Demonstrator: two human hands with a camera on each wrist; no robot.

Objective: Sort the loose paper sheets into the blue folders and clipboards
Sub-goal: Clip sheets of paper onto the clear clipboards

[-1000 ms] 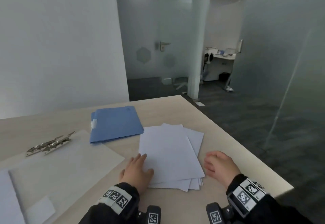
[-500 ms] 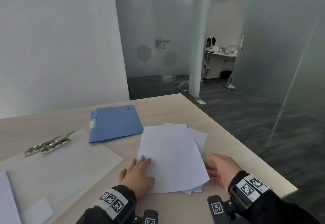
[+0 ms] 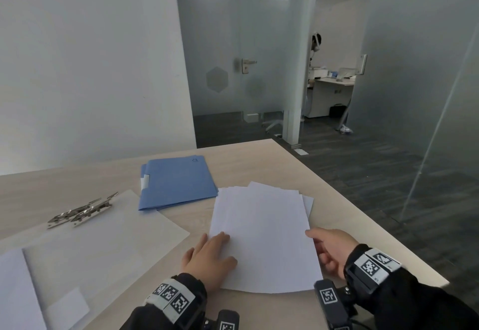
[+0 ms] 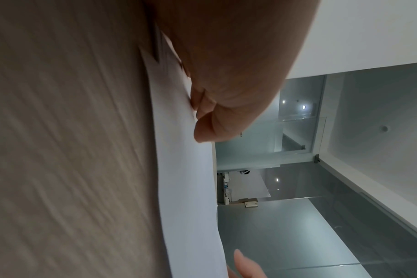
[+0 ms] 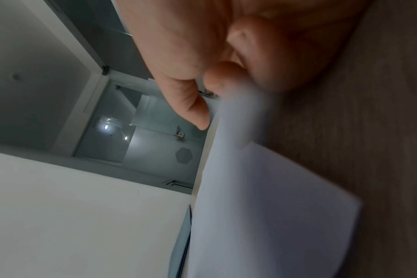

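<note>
Pressing flat, your left hand [image 3: 207, 259], fingers straight and together, rests on smooth white rectangular paper stack [image 3: 264, 236], mid-table on pale woodgrain tabletop [image 3: 259, 158]; your right hand [image 3: 330, 248] pinches stack's right edge. Matte blue card folders [image 3: 178, 182] just beyond, small unreadable logo.

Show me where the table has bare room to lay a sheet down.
Bare table lies beyond the blue folders, toward the far edge, and behind the clipboards along the wall. Crowded: the near middle, with paper stack, left hand and right hand.

dim, soft light; blurred wrist views
</note>
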